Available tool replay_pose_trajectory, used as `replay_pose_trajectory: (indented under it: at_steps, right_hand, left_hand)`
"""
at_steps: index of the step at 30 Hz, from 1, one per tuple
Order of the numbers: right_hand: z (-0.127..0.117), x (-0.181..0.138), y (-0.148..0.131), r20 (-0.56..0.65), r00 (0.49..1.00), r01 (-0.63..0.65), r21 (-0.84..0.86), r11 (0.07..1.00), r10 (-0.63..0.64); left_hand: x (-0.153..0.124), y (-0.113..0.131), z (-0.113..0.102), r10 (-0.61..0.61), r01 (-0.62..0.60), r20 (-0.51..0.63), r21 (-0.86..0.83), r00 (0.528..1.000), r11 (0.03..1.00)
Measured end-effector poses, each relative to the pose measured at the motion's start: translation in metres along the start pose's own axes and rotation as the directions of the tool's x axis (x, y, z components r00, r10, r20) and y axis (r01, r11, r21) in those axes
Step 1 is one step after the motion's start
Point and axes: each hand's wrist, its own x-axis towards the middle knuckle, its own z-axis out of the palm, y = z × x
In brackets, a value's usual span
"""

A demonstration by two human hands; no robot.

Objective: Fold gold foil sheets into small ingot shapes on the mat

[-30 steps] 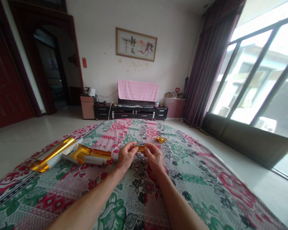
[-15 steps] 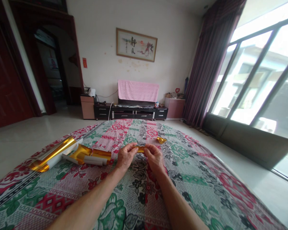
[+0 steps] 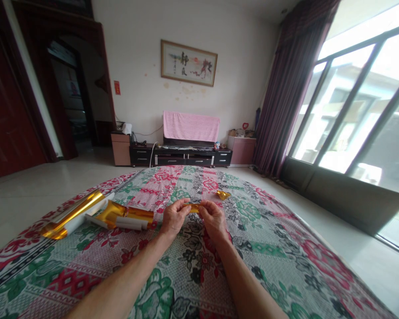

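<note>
Between my two hands is a small strip of gold foil paper (image 3: 194, 208), held level just above the patterned cloth. My left hand (image 3: 174, 217) pinches its left end between thumb and fingers. At the right end, my right hand (image 3: 213, 217) grips it the same way. A small folded gold foil piece (image 3: 223, 195) lies on the cloth beyond my right hand. Left of my hands are loosely curled gold foil sheets (image 3: 129, 215) with white backs, and a longer gold foil roll (image 3: 75, 215) farther left.
A flowered red, green and grey cloth (image 3: 199, 274) covers the surface under my hands. Across the room stand a low black cabinet (image 3: 176, 161) and a screen draped with a pink towel (image 3: 191, 126). Tall windows (image 3: 352, 106) and a purple curtain (image 3: 282, 88) are on the right.
Both hands stay almost in place, still pinching the gold foil strip, which has tilted very slightly. The other foil pieces have not moved.
</note>
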Motion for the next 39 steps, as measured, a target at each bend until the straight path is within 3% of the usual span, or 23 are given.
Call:
replay_pose_trajectory:
  at_steps: [8, 18, 29, 39]
  right_hand:
    - [-0.0016, 0.0011, 0.0013, -0.01, 1.0, 0.014, -0.017, 1.0, -0.014]
    - [-0.0016, -0.0005, -0.0003, 0.04, 0.998, 0.04, -0.013, 0.999, -0.039]
    - [-0.0002, -0.0018, -0.0027, 0.064, 0.998, -0.002, 0.005, 1.0, 0.002]
    - [-0.0038, -0.0006, 0.0011, 0.223, 0.971, -0.082, -0.002, 0.997, 0.08]
  left_hand:
    - [0.0009, -0.0006, -0.0018, -0.06, 0.063, 0.068, -0.038, 0.996, 0.997]
    - [-0.0045, 0.0062, -0.005, -0.043, 0.045, 0.213, -0.007, 0.976, 0.999]
    - [-0.0029, 0.0008, -0.0048, -0.067, 0.078, 0.194, -0.048, 0.979, 0.996]
    - [-0.0039, 0.008, -0.0062, -0.084, 0.103, 0.207, -0.08, 0.975, 0.991]
